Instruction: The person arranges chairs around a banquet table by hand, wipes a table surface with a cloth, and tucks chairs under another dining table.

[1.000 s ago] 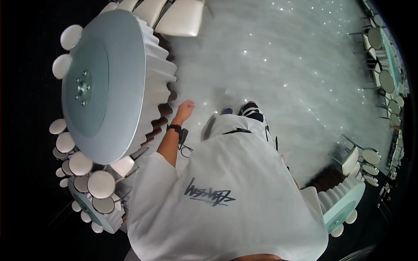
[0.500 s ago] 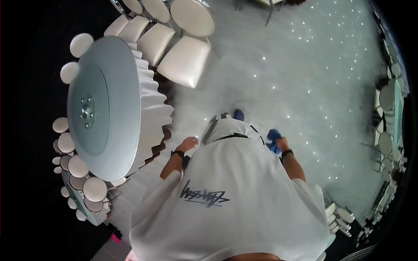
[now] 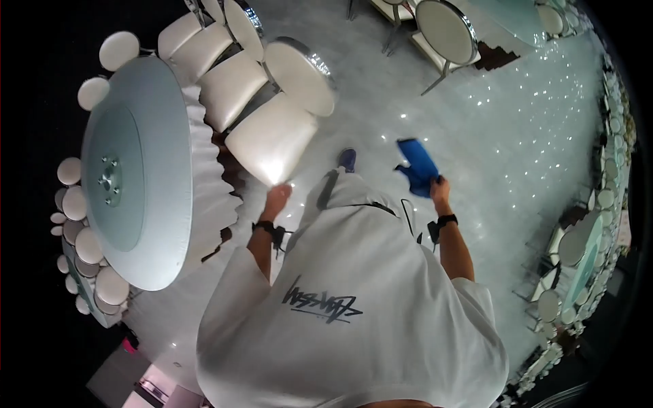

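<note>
My right hand (image 3: 441, 190) is closed on a blue cloth (image 3: 420, 163), which hangs out in front of it over the pale, glossy floor (image 3: 381, 102). On the other side, my left hand (image 3: 277, 198) is beside the front corner of a white chair seat (image 3: 272, 139). Its fingers look curled but are blurred, and whether it touches the seat or holds anything is not clear. Both wrists wear dark bands. A round table (image 3: 163, 170) with a glass turntable (image 3: 129, 177) and a pleated white cloth stands to my left.
More white chairs (image 3: 235, 88) line the table's far side. Ahead are another chair (image 3: 445, 34) and a table with a glass top (image 3: 510, 17). Further tables and chairs (image 3: 549, 304) stand along the right. One dark shoe (image 3: 347, 160) shows below me.
The white chairs on the left and those ahead are now closer in view. The right hand has come fully into view with the blue cloth swung forward. My left hand is now near the chair seat.
</note>
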A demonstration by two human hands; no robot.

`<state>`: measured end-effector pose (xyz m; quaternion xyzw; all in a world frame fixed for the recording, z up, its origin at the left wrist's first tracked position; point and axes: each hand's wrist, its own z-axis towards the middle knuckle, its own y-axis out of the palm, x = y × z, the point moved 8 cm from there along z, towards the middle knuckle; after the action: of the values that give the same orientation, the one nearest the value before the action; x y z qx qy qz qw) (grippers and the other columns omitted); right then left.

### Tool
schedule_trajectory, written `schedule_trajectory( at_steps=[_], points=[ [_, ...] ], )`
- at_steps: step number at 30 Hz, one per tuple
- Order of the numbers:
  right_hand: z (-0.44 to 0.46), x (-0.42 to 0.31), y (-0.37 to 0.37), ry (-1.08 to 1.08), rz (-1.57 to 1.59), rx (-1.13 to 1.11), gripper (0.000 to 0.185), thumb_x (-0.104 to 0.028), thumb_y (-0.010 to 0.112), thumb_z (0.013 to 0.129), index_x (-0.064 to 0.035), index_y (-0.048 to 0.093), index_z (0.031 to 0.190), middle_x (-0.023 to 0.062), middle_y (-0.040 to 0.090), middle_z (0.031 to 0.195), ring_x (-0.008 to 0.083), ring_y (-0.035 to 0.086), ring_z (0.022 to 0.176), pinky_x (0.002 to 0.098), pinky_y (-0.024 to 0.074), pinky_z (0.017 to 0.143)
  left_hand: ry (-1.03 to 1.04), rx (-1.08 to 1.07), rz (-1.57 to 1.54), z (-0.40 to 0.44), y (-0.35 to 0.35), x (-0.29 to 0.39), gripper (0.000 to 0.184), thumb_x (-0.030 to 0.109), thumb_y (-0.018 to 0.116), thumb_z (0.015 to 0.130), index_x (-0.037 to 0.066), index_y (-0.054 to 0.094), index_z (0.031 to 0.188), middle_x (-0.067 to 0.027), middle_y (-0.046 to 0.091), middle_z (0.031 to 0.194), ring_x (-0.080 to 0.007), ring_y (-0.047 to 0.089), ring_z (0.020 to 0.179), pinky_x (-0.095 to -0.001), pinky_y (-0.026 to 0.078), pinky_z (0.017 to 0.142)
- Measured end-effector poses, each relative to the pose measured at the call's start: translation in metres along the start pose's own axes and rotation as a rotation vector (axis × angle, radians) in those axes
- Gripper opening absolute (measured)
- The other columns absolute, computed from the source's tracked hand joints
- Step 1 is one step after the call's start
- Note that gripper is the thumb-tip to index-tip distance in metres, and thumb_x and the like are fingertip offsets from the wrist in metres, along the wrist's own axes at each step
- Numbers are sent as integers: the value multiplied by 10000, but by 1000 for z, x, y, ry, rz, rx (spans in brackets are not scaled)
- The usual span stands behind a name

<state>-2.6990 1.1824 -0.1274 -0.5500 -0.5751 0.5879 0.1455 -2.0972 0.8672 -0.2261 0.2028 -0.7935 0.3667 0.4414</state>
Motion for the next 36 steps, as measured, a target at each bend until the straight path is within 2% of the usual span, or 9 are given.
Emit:
schedule_trajectory(
  at_steps=[4,9,10,14,17,20,25,30,36],
  points=[
    [40,63,8,282,-49,-165,280,-240,668,850,11,756,936,264,754,898,399,754,865,482,569,762,131,241,-74,109,-65,209,169,59,658,1031,54,751,1172,-45,770,1004,-88,670,901,-277,541,788],
    [83,60,-21,322,-241,-318,350,-242,674,858,26,772,1061,326,751,1060,472,734,1059,500,591,911,431,450,-317,140,-173,499,266,-3,597,1020,-44,706,1259,-127,755,1235,-209,692,1150,-329,492,1065],
    [111,126,1,389,-181,-323,392,-261,685,854,26,767,1108,324,746,1110,472,721,1104,501,584,942,593,497,-288,128,-190,552,302,63,573,1039,-81,670,1287,-180,744,1266,-253,695,1191,-383,487,1092],
    [200,46,-32,358,-338,-372,436,-319,695,854,13,768,1127,308,743,1158,459,712,1134,517,577,952,1074,660,-274,84,-213,695,739,637,222,1098,76,438,1528,-287,662,1300,-443,682,1056,-526,460,1051],
    [309,16,-7,90,-326,-552,424,-364,689,865,1,781,1059,297,760,1087,452,726,1094,532,582,905,1003,579,-195,50,-230,743,709,746,289,1020,225,555,1421,-148,639,1313,-371,565,1123,-603,367,966],
    [424,-45,9,120,-423,-451,411,-385,684,881,-2,769,1002,288,761,1044,459,726,1059,547,576,862,904,803,-67,56,-205,756,645,697,268,1045,297,577,1446,-50,642,1343,-256,528,1102,-501,369,926],
    [585,-240,61,-560,-441,-578,421,-397,667,925,-15,732,1090,279,748,1078,490,707,1054,557,568,867,670,721,-4,146,-173,835,592,601,220,1089,331,583,1471,34,667,1299,-141,541,1085,-382,385,943],
    [640,-405,72,-642,-330,-575,374,-341,656,908,-4,737,1049,298,740,981,486,717,986,577,547,846,544,912,-62,160,-166,835,473,532,265,1098,369,674,1271,94,682,1075,-86,546,1038,-369,386,942],
    [679,-474,128,-732,-505,-701,432,-391,738,921,-21,750,1144,282,747,1049,423,741,1014,541,553,836,453,1116,-203,178,-179,799,328,497,433,1073,335,708,1147,70,671,1034,-96,508,975,-347,351,864]
  ],
)
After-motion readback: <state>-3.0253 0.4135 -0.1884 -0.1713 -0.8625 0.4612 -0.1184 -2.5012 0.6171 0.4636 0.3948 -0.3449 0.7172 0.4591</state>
